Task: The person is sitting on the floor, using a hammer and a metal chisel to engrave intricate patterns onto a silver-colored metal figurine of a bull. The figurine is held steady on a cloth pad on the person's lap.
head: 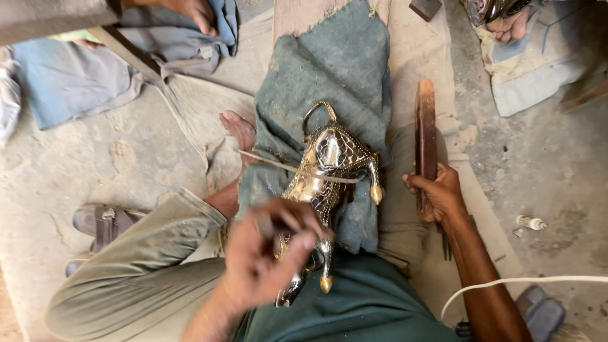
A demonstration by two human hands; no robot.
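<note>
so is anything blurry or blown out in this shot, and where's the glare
Head view: the left hand is smeared with motion blur, its fingers soft-edged, while the right hand on the wooden stick looks sharp. Bright glare spots sit on the metal animal figure, mainly on its polished back. Light is soft and even, shadows faint; the white cable is near blown out.
</note>
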